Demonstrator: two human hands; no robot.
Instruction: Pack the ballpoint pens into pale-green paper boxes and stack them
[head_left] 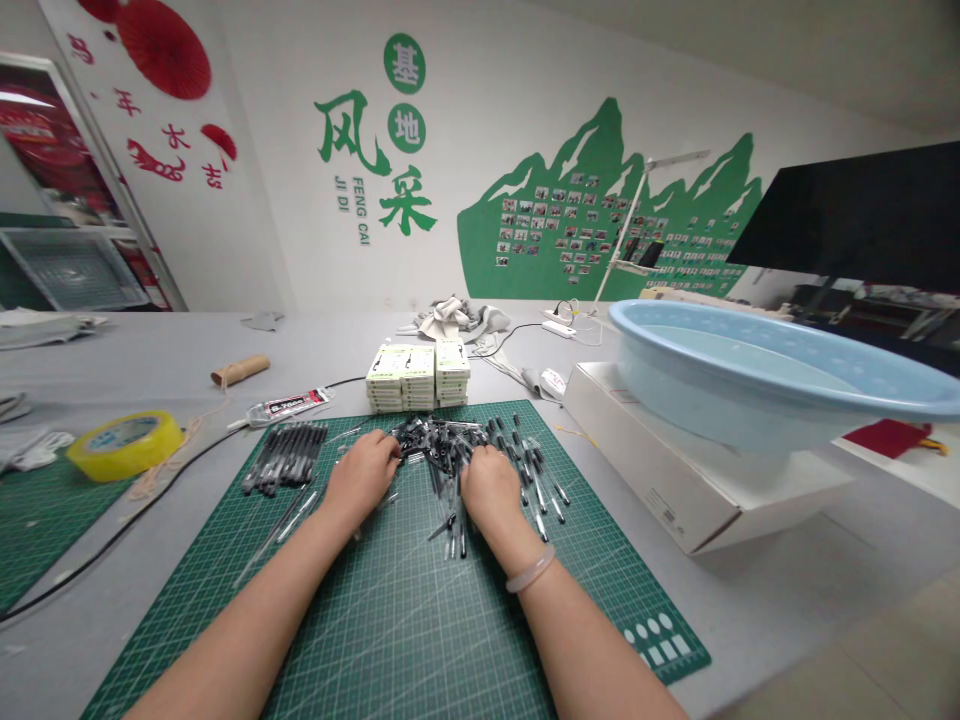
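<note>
On the green cutting mat (420, 620) lies a loose heap of black pen caps and pen parts (442, 440). My left hand (365, 472) is at the heap's left edge, fingers curled inward against the black pieces; what they pinch is too small to make out. At the right side of the heap, my right hand (493, 488) is closed with its knuckles up, and its fingertips are hidden. Clear-barrelled pens with black caps (536, 480) lie scattered to its right. A neat row of black-capped pens (285, 455) sits left of my left hand.
Small stacked boxes (401, 378) stand behind the heap. At right, a blue basin (697, 390) rests on a white carton (660, 480). To the left are yellow tape (126, 443), a glue tube package (291, 406), a black cable (142, 510) and a brown roll (240, 371).
</note>
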